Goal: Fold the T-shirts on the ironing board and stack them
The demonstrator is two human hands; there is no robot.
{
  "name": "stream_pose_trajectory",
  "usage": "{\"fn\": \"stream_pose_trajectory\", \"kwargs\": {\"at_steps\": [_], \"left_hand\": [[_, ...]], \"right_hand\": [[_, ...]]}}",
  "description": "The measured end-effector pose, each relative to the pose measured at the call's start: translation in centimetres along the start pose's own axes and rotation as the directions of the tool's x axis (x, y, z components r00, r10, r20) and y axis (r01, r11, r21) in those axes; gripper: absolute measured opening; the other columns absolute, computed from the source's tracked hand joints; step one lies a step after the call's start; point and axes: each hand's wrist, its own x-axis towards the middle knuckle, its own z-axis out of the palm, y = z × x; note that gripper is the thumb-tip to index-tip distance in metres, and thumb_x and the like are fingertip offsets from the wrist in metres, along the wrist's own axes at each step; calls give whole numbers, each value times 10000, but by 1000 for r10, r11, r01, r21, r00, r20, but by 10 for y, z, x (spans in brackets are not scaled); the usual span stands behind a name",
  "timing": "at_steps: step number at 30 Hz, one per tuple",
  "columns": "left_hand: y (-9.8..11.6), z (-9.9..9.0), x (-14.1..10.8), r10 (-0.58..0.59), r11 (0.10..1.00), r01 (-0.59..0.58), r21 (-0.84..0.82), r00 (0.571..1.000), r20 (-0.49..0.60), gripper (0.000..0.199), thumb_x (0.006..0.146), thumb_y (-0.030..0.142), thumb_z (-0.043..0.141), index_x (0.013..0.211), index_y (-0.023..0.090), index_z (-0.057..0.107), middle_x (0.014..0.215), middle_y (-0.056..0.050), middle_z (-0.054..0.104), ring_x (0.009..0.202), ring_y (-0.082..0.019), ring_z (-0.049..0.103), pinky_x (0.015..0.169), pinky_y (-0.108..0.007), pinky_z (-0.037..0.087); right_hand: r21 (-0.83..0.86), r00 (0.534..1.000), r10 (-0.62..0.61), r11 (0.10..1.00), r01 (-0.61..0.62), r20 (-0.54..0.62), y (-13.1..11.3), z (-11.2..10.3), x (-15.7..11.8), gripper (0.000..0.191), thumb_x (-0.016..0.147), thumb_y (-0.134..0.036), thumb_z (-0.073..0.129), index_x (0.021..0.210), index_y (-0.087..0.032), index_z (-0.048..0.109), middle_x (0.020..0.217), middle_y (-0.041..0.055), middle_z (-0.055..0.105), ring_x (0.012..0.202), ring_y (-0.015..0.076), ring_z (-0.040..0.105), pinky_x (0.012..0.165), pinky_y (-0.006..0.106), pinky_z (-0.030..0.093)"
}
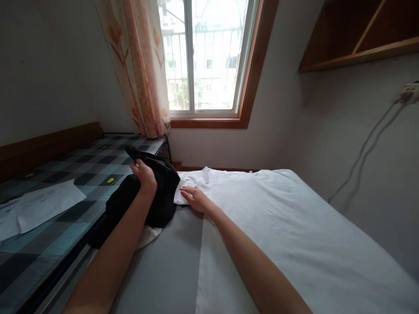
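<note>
Above the near end of the plaid bed's far half, in your left hand (144,175), a bunch of black cloth (165,179) is gripped, your fingers and thumb closed on its upper part while the rest hangs down below your wrist. Just to its right, your right hand (196,199) lies on the folded corner of the white sheet (258,222), fingers nearly straight; you cannot tell from here whether the thumb pinches the fabric. That sheet covers the right part of the bed, with a grey surface (166,266) bare to its left. A pale piece of fabric (149,237) shows under the black cloth. Farther left is the plaid mattress (98,159), with a white packet (49,205) on it. Beyond your hands are a flowered curtain (144,65) and a window (212,65); a wooden shelf (360,57) is at upper right.
</note>
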Motion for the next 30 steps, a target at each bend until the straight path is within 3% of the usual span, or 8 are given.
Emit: {"fn": "stream_pose_trajectory", "kwargs": {"at_steps": [3,6,10,13,15,22,26,30], "left_hand": [[10,-12,-1,-198,976,171,-135,955,-223,652,996,497,71,1125,113,582,1055,-107,638,1234,-280,457,974,-495,324],[41,-9,-15,-119,960,60,-274,972,-201,711,986,422,-91,1250,107,490,1083,-87,615,1173,-209,484,942,-436,365],[99,3,-52,161,879,-134,-458,987,21,464,945,540,347,1145,175,553,856,-10,636,809,-135,603,694,-265,475],[121,5,-75,475,861,-250,-443,708,523,344,881,460,534,1084,200,630,911,-25,679,836,-159,634,739,-265,504],[120,2,-80,505,863,-361,-353,624,596,301,872,387,561,1111,223,642,1054,-45,681,971,-189,631,868,-297,492],[73,-14,-62,181,846,-417,333,811,556,777,660,276,734,1385,282,456,1418,-104,493,1363,-337,352,1114,-546,228],[65,-19,-56,70,801,-351,486,860,506,483,714,253,647,1196,279,621,1281,-94,620,1248,-313,489,1096,-554,202],[74,-25,-54,17,795,-260,548,913,408,254,822,233,511,983,233,707,994,-108,732,1022,-290,642,997,-498,319]], "right_hand": [[27,997,34,999,-32,-72,3,-5,2,406,872,-585,516,852,-237,724,935,39,718,970,224,631,1017,441,385],[278,974,172,952,-127,-146,2,-9,9,494,804,-675,536,855,-219,721,917,72,723,979,252,641,958,439,441],[746,915,403,610,-267,-1,-6,-19,12,619,801,-749,457,1066,-227,661,1002,77,720,948,241,675,862,437,515],[862,886,459,418,-286,71,-7,-30,7,706,830,-786,306,1003,-202,661,925,71,726,888,225,687,812,397,544],[871,864,492,373,-319,106,-3,-34,3,746,826,-796,277,928,-172,673,853,79,725,848,226,689,773,373,556],[828,869,487,449,-336,89,6,-28,2,240,724,-257,703,944,-163,681,717,-5,710,614,134,647,563,218,506],[770,831,547,570,-285,-98,16,-24,7,245,704,-333,704,891,-176,693,726,-12,700,615,125,626,561,218,485],[579,687,535,790,-201,-492,27,-31,12,172,727,-339,632,764,-172,653,707,4,668,697,149,606,697,280,498]]}}
